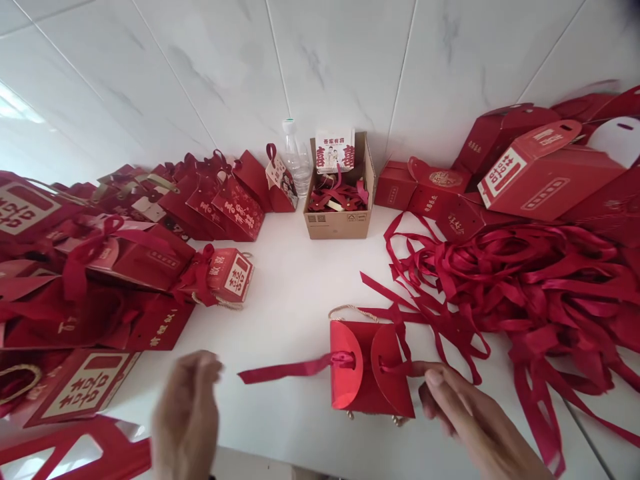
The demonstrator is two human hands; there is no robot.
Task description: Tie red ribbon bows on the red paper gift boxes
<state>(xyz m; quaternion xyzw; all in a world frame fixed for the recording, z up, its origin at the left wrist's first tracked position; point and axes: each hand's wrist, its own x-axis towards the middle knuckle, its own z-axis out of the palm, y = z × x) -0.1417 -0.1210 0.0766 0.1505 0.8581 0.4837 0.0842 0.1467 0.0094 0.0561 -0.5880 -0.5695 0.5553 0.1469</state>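
Observation:
A small red gift box [370, 370] lies on the white table near its front edge, with two rounded flaps on top and a twisted cord handle at its far side. A red ribbon [287, 370] runs through slots in the flaps, its loose left end stretched out over the table. At the box's right side my right hand [463, 410] pinches the ribbon between thumb and fingers. My left hand [187, 407], slightly blurred, hovers left of the box, apart from the ribbon. Its fingers are curled together, and nothing shows in them.
A heap of red ribbons [540, 287] spreads over the right side. Red boxes [550, 173] stack behind it; ribbon-tied boxes [135, 253] crowd the left. Against the tiled wall stand a cardboard box [337, 227] holding ribbon pieces and cards, and a clear plastic bottle [299, 163].

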